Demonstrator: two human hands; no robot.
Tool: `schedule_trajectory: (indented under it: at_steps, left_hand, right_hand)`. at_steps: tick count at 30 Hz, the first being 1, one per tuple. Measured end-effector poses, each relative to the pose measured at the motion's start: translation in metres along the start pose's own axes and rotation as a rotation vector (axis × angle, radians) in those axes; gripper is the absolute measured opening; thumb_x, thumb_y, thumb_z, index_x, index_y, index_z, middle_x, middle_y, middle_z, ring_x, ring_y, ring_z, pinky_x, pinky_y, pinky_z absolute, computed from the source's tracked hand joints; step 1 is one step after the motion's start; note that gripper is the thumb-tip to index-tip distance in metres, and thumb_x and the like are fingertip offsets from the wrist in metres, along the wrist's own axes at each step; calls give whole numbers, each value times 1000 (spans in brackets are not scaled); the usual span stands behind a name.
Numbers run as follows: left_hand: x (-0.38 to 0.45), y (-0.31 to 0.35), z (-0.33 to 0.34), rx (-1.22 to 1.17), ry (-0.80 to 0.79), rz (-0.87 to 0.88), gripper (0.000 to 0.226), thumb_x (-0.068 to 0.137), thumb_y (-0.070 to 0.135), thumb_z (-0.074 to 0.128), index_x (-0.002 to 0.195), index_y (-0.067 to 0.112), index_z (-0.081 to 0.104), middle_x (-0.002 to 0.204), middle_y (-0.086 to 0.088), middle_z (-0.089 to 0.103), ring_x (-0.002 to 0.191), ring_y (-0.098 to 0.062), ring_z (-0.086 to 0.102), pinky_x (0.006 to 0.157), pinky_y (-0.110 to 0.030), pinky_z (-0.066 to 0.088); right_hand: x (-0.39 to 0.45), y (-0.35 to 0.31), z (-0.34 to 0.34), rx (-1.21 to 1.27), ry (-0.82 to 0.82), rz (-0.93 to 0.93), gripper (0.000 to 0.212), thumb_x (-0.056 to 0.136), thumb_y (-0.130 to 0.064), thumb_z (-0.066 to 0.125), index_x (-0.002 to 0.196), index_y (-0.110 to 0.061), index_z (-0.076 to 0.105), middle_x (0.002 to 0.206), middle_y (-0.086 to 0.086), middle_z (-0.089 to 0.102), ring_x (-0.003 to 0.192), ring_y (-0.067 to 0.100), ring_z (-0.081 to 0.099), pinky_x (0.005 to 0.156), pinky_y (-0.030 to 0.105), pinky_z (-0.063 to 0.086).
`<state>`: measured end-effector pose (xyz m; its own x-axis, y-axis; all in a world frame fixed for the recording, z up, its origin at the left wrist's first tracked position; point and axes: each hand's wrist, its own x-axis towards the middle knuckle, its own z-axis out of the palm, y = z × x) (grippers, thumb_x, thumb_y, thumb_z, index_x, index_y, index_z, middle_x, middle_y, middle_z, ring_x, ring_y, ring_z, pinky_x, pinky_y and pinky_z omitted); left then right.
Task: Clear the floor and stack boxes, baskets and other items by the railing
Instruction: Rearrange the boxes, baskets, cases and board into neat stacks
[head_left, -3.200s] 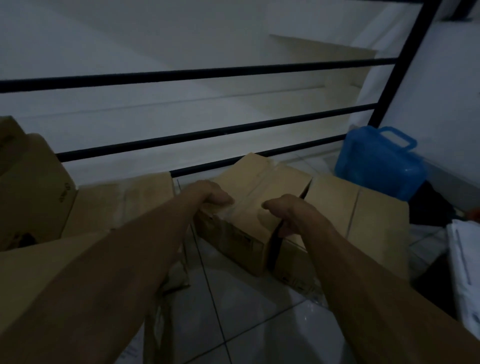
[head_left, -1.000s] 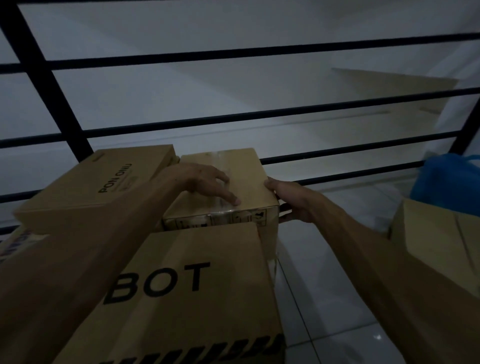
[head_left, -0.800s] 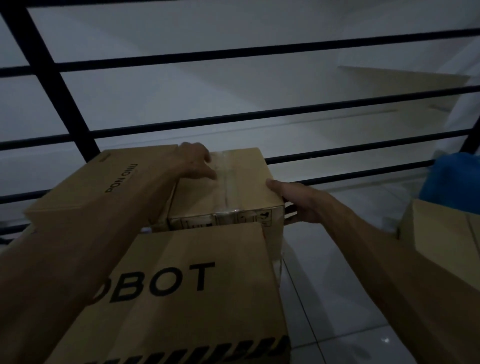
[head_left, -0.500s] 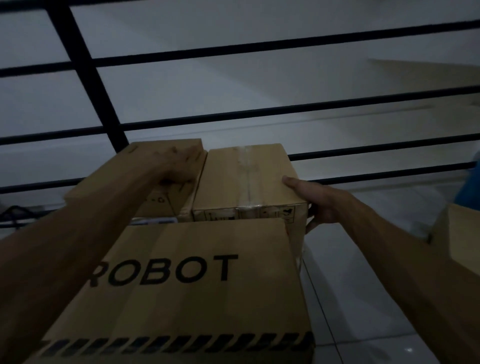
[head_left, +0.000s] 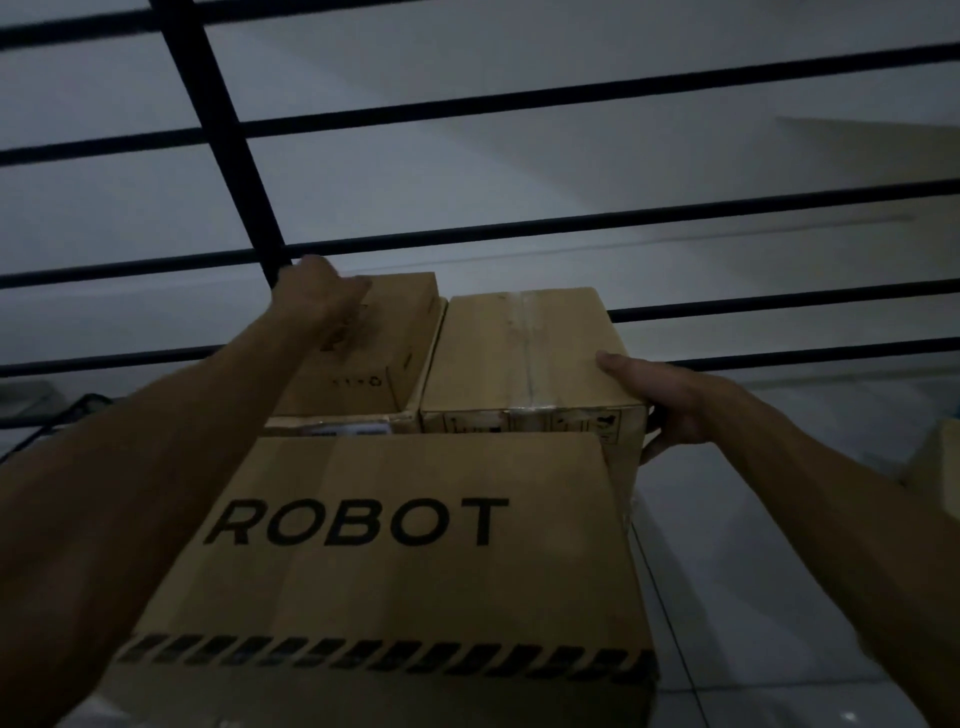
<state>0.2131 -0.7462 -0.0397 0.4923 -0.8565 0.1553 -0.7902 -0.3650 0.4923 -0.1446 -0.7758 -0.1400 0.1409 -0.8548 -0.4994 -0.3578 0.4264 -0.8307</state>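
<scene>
Taped box (head_left: 524, 358) sits atop the stack against the railing (head_left: 519, 228), long axis pointing toward the rails, flush beside the printed box (head_left: 374, 343). Right hand (head_left: 670, 405) grips its near right corner, thumb on top, fingers curled under. Left hand (head_left: 322, 296) rests on the printed box; finger state cannot be told. Right hand is nearer.

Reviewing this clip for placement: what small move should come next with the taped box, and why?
Probably let go with the right hand. The taped box already sits level beside the box under the left hand, close to the railing and behind the ROBOT box.
</scene>
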Motion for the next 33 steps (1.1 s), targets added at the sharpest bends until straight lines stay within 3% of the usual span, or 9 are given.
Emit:
schedule_trajectory:
  at_steps: [2, 4, 8, 19, 21, 23, 27, 30, 33]
  left_hand:
    - [5, -29, -8, 158, -14, -166, 97, 73, 80, 59, 137, 8, 46, 143, -25, 45, 122, -41, 50, 104, -53, 42]
    - [2, -55, -16, 233, -111, -268, 121, 67, 94, 48, 150, 6, 34, 150, -25, 39, 133, -45, 41, 111, -54, 35]
    - [-5, -66, -21, 145, -207, -292, 107, 79, 83, 48, 150, 4, 35, 151, -23, 41, 134, -42, 43, 108, -50, 35]
    - [-6, -72, -23, 168, -157, -260, 107, 79, 82, 48, 146, 0, 40, 145, -26, 46, 128, -43, 48, 103, -49, 42]
    - [-8, -69, -21, 231, -43, -173, 113, 75, 86, 51, 148, 1, 35, 146, -26, 43, 128, -45, 47, 100, -51, 44]
    - [-11, -57, -19, 266, 17, 103, 113, 73, 88, 49, 152, 9, 30, 152, -24, 35, 136, -43, 38, 106, -55, 39]
    - [-36, -5, -4, 301, -134, 555, 97, 76, 91, 40, 153, 33, 32, 158, -7, 32, 143, -30, 33, 115, -52, 32]
    - [-64, 34, 21, 377, -257, 706, 78, 87, 75, 46, 153, 35, 34, 158, -1, 34, 146, -22, 30, 116, -39, 24]
    - [-84, 56, 41, 354, -425, 761, 84, 80, 79, 48, 153, 42, 31, 161, 1, 29, 149, -22, 23, 122, -44, 15]
  right_hand:
    - [0, 0, 0, -6, 1, -5, 74, 89, -69, 53, 141, -18, 45, 126, 19, 58, 112, 45, 58, 91, 69, 49]
    - [0, -1, 1, -10, 10, -9, 73, 90, -68, 53, 140, -17, 45, 125, 20, 58, 111, 45, 58, 91, 69, 49]
    - [1, -5, 5, -26, 37, 1, 74, 90, -67, 54, 142, -15, 44, 125, 21, 60, 109, 46, 60, 88, 69, 51]
    - [-10, -5, 13, -48, 38, -27, 80, 87, -69, 56, 144, -14, 43, 130, 19, 58, 113, 43, 58, 95, 64, 49]
    - [-14, -8, 13, -116, 38, -55, 80, 87, -70, 55, 143, -13, 44, 128, 18, 60, 111, 40, 60, 95, 61, 50]
    - [-20, -12, 14, -220, 51, -84, 78, 90, -69, 52, 142, -11, 45, 126, 17, 63, 109, 36, 62, 95, 56, 52]
    - [-31, -14, 11, -316, 27, -102, 80, 90, -70, 51, 144, -12, 43, 127, 16, 62, 108, 35, 63, 92, 52, 55]
    - [-42, -12, 5, -314, -40, -76, 80, 90, -71, 49, 146, -14, 41, 130, 14, 61, 110, 35, 63, 96, 50, 55]
    - [-53, -16, 3, -408, -31, -113, 95, 86, -77, 46, 155, -15, 26, 148, 14, 47, 122, 35, 55, 100, 49, 51]
